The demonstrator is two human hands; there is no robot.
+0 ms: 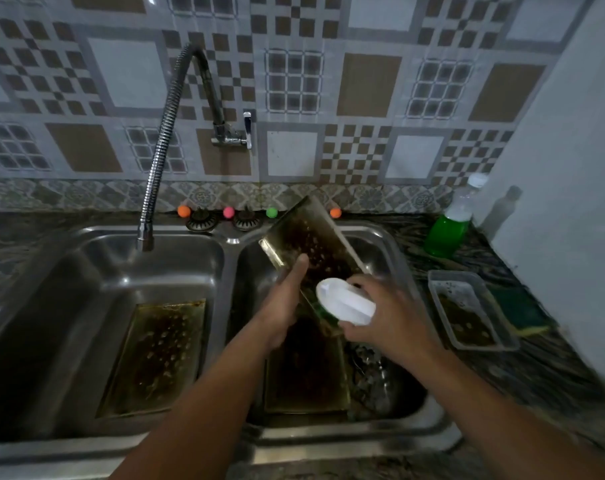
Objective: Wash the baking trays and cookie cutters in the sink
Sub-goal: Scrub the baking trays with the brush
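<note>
**A:** How far along is this wash, you reckon?

**B:** Early, I'd say. The left hand (287,289) has its grip closed on the edge of a tilted baking tray (311,244) over the right sink basin (391,244), and the right hand (387,313) is wrapped round a white scrub brush (342,301) pressed against it.

**A:** Is it clean yet?

**B:** Nope, still dark brown and speckled with baked-on bits. Another tray (304,368) lies under it, a third (155,355) sits in the left basin, both grimy. Can't make out any cookie cutters.
</note>
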